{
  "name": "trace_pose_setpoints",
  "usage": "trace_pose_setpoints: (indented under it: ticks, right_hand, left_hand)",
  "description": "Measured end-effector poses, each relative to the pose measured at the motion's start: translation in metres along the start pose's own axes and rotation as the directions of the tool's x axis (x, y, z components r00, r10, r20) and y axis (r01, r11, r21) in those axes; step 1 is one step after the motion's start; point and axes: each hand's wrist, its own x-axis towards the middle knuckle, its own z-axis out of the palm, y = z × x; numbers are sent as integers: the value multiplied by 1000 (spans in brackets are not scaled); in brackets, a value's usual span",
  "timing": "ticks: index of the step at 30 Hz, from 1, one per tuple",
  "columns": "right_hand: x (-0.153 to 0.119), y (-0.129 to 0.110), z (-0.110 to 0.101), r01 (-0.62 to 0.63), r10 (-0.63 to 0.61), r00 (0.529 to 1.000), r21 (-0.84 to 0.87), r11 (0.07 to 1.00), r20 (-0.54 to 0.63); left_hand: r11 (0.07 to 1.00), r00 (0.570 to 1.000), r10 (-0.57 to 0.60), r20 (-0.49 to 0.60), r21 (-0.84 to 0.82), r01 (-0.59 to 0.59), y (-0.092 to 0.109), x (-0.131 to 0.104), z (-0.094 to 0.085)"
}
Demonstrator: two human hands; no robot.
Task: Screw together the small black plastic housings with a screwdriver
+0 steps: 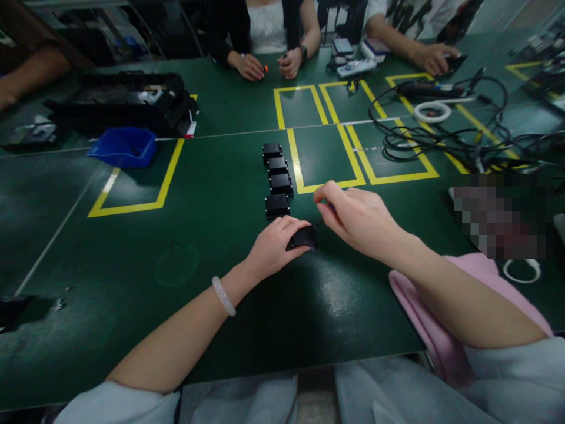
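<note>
My left hand [279, 246] grips a small black box-shaped part [304, 238] between thumb and fingers, low over the green table. Close to its right, my right hand [348, 213] is closed in a pinch. A thin dark piece [318, 223] sticks out from those fingertips towards the black part; its kind is too small to tell. Beyond my left hand, several similar black box-shaped parts [278, 205] stand in a line leading away from me.
Yellow tape outlines [326, 189] mark the green table [229, 318]. A blue scoop-shaped bin [126, 147] and a black tray [128, 106] sit far left. Tangled cables [406, 138] lie at right, a pink cloth [424, 312] under my right forearm. Co-workers' hands [251, 68] rest opposite.
</note>
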Motion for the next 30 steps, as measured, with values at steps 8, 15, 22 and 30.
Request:
trace_pose_setpoints:
  ticks: [8, 15, 22, 30]
  right_hand:
    - [0, 0, 0, 32, -32, 999, -8, 999, -8]
    - [0, 1, 0, 45, -45, 999, 13, 999, 2]
    - [0, -1, 0, 15, -15, 1000, 43, 999, -7]
    - [0, 0, 0, -15, 15, 1000, 46, 999, 7]
  left_hand:
    - [1000, 1000, -7, -4, 5, 7, -1, 0, 1]
    - [1000, 1000, -8, -5, 5, 8, -1, 0, 1]
    - [1000, 1000, -11, -3, 2, 11, 0, -1, 0]
    - [1000, 1000, -13, 5, -3, 13, 1, 0, 0]
